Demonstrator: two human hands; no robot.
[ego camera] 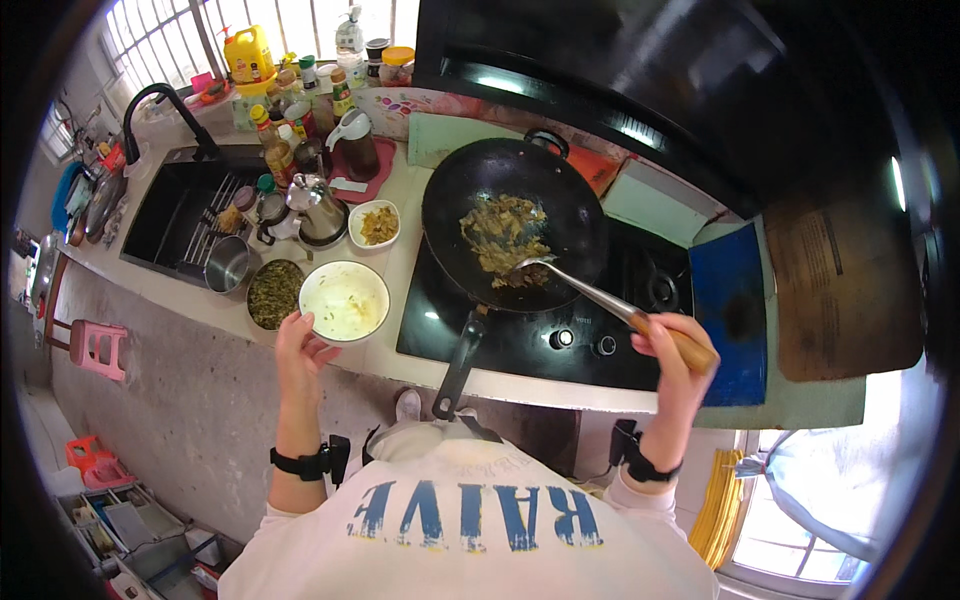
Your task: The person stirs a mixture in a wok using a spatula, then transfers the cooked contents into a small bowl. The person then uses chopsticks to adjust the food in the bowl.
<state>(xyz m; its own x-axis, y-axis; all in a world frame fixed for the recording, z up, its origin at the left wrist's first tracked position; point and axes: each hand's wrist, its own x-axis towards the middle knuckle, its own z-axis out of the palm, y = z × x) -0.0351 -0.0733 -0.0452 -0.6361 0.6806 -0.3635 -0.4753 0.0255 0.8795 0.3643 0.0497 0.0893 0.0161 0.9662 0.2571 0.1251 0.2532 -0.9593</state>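
My left hand (300, 345) grips the rim of a white bowl (345, 300) at the counter's front edge; only a little residue and a few green bits cling to its inside. In my right hand (679, 349) is the wooden handle of a metal spatula (600, 296). Its blade rests among browned, chopped food (502, 232) in a black wok (450, 195). The wok sits on the left side of a black glass gas hob (517, 345), its long handle (459, 367) pointing towards me. What the food is exactly, I cannot tell.
Left of the bowl stand a bowl of dark green chopped food (274, 296), a metal pot (231, 264) and a steel kettle (315, 206). Behind it is a small white dish of food (375, 225). Bottles crowd near the black sink (176, 195). A range hood (600, 67) overhangs the hob.
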